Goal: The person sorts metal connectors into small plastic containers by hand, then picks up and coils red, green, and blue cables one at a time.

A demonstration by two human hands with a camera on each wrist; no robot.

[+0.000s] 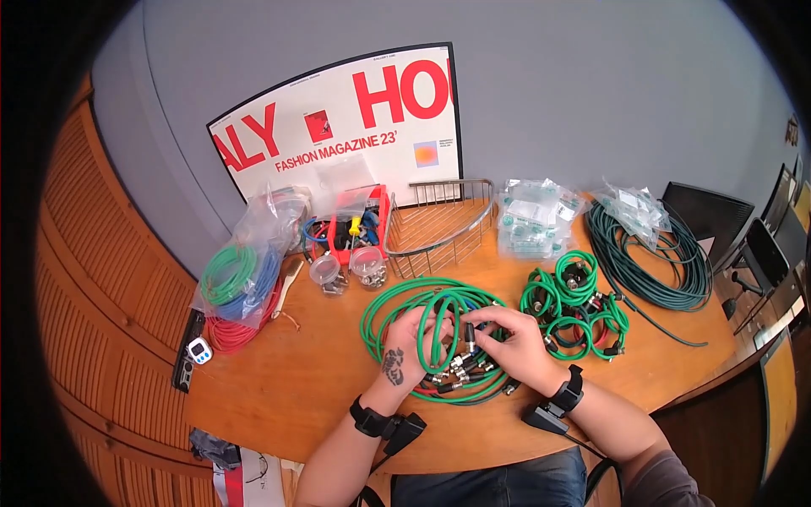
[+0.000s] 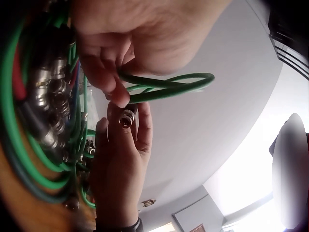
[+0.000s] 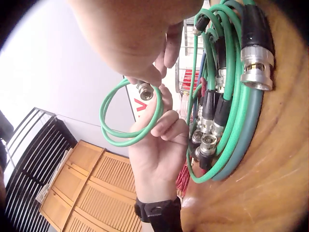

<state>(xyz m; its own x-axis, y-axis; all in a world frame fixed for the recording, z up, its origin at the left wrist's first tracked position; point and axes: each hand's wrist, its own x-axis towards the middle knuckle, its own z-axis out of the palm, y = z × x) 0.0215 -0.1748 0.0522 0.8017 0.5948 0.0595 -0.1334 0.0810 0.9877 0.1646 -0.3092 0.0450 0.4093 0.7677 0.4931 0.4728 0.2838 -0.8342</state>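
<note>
Above the middle of the table, my left hand (image 1: 409,342) grips a small coil of green coaxial cable (image 1: 421,348), its loops hanging beside the palm. My right hand (image 1: 517,345) pinches the black sleeve of the cable's BNC connector (image 1: 470,336) between thumb and fingers. The connector's silver end (image 2: 127,119) shows between the two hands in the left wrist view. Both hands' fingertips are close together at the cable in the right wrist view. Under them lies a pile of green cables (image 1: 376,314) with several black-and-silver connectors (image 3: 208,141).
Small coiled green cables (image 1: 574,275) lie to the right, near a large dark green cable coil (image 1: 604,245). Behind are a wire basket (image 1: 439,245), bagged parts (image 1: 534,220), a red bin (image 1: 382,221) and two plastic cups (image 1: 325,272). Bagged cables (image 1: 230,279) lie left.
</note>
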